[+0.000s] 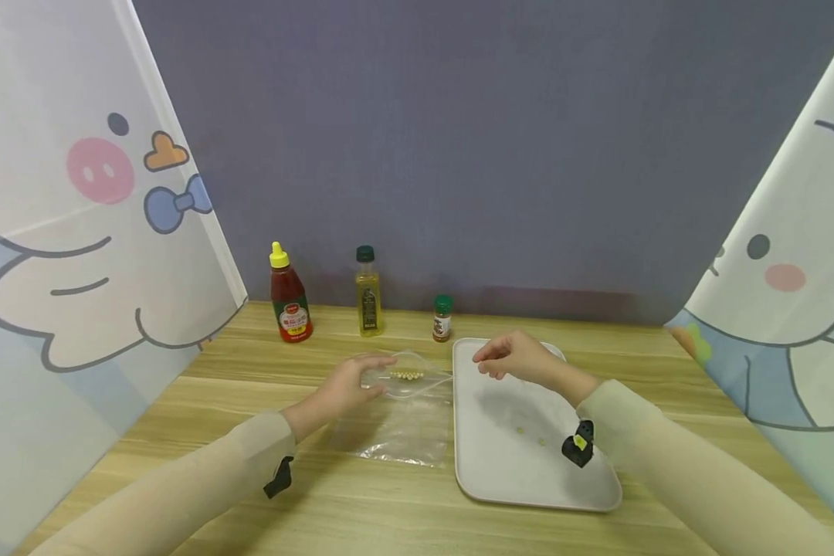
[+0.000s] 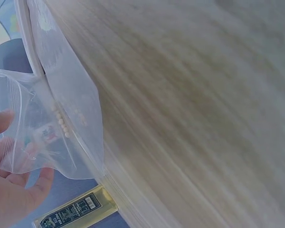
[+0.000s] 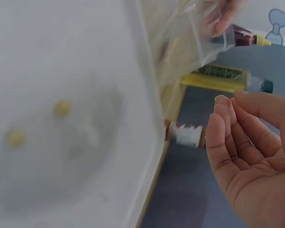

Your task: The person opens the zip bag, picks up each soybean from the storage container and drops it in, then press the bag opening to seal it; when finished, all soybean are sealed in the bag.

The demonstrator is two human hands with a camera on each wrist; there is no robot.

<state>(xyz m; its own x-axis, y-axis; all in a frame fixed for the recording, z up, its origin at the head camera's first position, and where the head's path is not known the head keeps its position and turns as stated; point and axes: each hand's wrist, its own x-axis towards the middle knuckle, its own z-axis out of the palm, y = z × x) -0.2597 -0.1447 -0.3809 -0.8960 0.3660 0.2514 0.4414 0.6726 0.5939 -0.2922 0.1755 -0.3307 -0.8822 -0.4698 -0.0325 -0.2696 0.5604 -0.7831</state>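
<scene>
My left hand point(image 1: 340, 392) grips the mouth of a clear zip bag point(image 1: 406, 428) by its edge, thumb on one side and fingers on the other. The bag's mouth stands spread, with a row of small pale yellow beans point(image 1: 407, 375) seen inside. Over the far part of the white tray point(image 1: 535, 479) hovers my right hand point(image 1: 521, 359), its fingers curled and thumb tip meeting the index fingertip. No bean shows between those fingertips in the right wrist view. Two yellow beans point(image 3: 62, 108) lie apart on the tray below.
Behind the bag stand a red sauce bottle point(image 1: 292, 301) with yellow cap, an oil bottle point(image 1: 368, 297) and a small green-capped spice jar point(image 1: 442, 320). A grey partition point(image 1: 417, 154) rises at the back of the wooden table point(image 1: 361, 510), with printed curtains at both sides.
</scene>
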